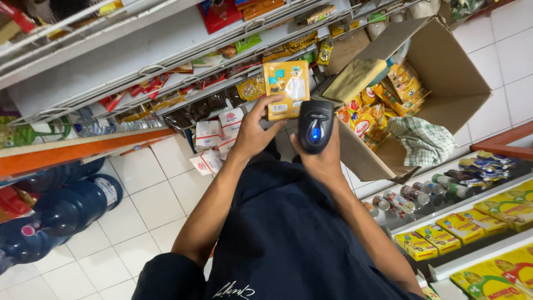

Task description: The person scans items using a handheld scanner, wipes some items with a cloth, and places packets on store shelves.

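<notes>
Left hand [251, 135] fingers grip one orange packet [286, 90]; right hand [322, 158] fingers clasp one scanner [315, 126].

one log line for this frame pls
left hand: holds orange packet | right hand: grips black barcode scanner, aimed at packet | beside: open cardboard box of snack packs

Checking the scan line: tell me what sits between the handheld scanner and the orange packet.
Nothing: in the head view the scanner in the right hand nearly meets the orange packet held by the left hand.
</notes>
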